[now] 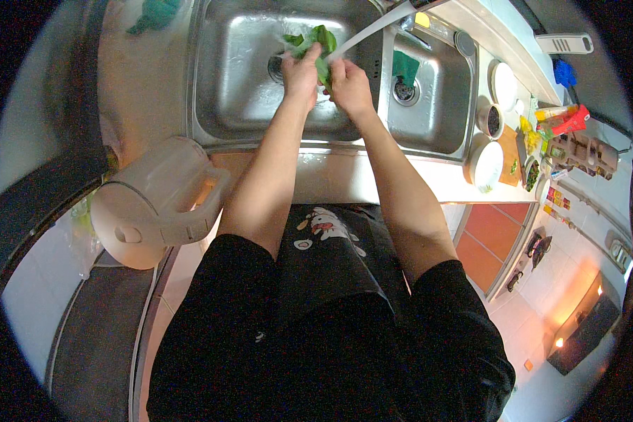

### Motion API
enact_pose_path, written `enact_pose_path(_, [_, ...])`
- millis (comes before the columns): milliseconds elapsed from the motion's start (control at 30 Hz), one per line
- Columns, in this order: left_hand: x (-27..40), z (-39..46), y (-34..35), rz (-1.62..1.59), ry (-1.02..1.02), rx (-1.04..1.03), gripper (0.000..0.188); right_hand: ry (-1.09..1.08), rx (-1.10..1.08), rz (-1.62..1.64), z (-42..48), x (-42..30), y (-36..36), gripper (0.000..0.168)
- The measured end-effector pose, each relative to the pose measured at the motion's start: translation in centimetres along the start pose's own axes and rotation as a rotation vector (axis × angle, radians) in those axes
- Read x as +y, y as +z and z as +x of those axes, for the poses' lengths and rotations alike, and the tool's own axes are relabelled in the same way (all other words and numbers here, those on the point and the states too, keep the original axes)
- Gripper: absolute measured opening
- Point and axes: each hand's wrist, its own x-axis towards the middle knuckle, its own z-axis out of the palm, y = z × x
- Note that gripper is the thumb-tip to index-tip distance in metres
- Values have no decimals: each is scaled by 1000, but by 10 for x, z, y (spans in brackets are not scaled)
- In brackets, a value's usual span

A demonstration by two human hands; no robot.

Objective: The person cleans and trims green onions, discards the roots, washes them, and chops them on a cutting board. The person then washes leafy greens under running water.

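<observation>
Both of my hands are over the larger basin of a stainless steel sink (pixel 232 79), with green leafy vegetables (pixel 324 39) between them. My left hand (pixel 300 76) grips the leaves, its thumb lying along them. My right hand (pixel 351 87) has its fingers curled round the lower part of the same greens. A stream of water (pixel 369 29) slants from the faucet at the upper right onto the leaves. Behind my left hand the basin's drain (pixel 276 67) is partly hidden.
The smaller basin (pixel 438 116) holds a green cloth (pixel 405 67) beside its drain strainer (pixel 405 92). To the right stand a white bowl (pixel 488 163), a cup with dark contents (pixel 490 121) and a wooden cutting board (pixel 508 150) with a knife. A large pale pitcher (pixel 153 195) stands at left.
</observation>
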Motion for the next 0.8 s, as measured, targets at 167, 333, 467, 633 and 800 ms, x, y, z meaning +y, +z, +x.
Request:
enact_pose_path(167, [-7, 1, -3, -341, -153, 83, 17, 37, 116, 51, 5, 7, -3, 42])
enact_pose_path(333, [-5, 1, -7, -490, -260, 37, 19, -165, 163, 27, 3, -1, -5, 39])
enact_pose_path(467, [1, -1, -3, -613, -238, 1, 22, -231, 32, -71, -3, -17, -12, 35])
enact_pose_path(633, [1, -2, 7, -659, -300, -40, 23, -95, 94, 55, 1, -15, -25, 33])
enact_pose_path(800, [-43, 39, -25, -1177, -436, -877, 24, -7, 63, 118, -10, -42, -38, 35])
